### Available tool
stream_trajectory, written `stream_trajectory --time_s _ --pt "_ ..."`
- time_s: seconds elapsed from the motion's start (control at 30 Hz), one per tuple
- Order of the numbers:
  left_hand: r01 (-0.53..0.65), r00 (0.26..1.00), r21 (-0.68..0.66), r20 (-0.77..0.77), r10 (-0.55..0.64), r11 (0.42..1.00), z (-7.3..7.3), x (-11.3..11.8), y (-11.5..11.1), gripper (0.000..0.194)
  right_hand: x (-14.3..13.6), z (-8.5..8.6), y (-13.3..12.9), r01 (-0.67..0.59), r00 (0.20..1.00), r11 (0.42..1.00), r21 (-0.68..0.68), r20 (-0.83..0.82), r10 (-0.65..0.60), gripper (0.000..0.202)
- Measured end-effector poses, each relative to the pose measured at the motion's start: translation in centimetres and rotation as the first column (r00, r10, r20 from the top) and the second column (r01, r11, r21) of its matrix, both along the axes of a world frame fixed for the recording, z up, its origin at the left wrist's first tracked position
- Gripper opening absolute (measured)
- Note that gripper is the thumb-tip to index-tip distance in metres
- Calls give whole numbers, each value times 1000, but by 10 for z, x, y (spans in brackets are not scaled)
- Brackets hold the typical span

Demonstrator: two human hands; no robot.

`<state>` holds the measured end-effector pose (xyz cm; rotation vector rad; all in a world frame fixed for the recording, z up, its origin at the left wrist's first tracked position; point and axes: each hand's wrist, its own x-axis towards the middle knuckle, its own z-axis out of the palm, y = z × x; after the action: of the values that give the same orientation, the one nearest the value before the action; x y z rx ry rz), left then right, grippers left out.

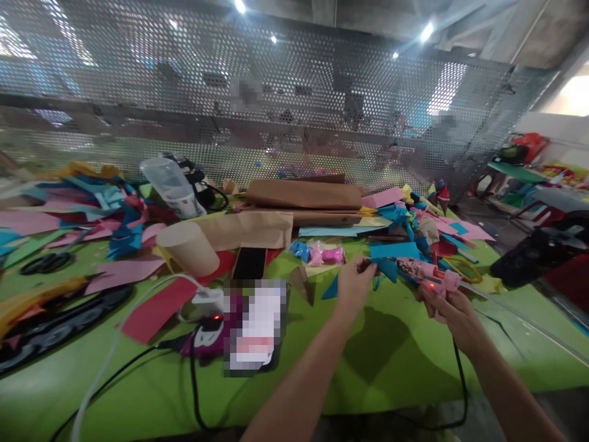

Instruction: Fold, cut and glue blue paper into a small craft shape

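My left hand point(355, 287) pinches a small folded piece of blue paper point(387, 269) above the green table. Closed around the handle of a pink hot glue gun point(445, 282) is my right hand point(448, 312). A red light glows on the gun, and a long clear glue stick point(519, 316) sticks out behind it. The gun's nozzle points left at the blue paper; whether it touches, I cannot tell. Another blue paper triangle point(330, 288) shows beside my left hand. A brown paper cone point(301, 283) lies to the left.
A power strip point(205, 334) with a white charger, cables and a phone point(257, 328) are at front left. Behind them stands a cream paper cone or roll point(188, 248). Scissors point(46, 264) lie far left. Paper scraps and brown paper point(304, 195) line the back, before a perforated metal screen point(276, 98).
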<state>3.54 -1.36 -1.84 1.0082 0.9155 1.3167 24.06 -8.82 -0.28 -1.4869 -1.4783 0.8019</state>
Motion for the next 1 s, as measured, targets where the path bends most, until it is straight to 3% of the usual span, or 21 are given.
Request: stream_trajectory --time_s 0.3,0.77,1.0 --pt "2 1000 27 17 -3 1000 -7 -1 1 6 0 8 -4 35 999 999 10 6 -35 53" --pt "6 999 39 40 -7 999 -9 0 3 5 1 0 -3 5 996 1000 19 -88 -3 47" --pt "11 999 42 37 -12 999 -10 0 2 6 -1 4 -3 0 999 1000 31 -48 1 49"
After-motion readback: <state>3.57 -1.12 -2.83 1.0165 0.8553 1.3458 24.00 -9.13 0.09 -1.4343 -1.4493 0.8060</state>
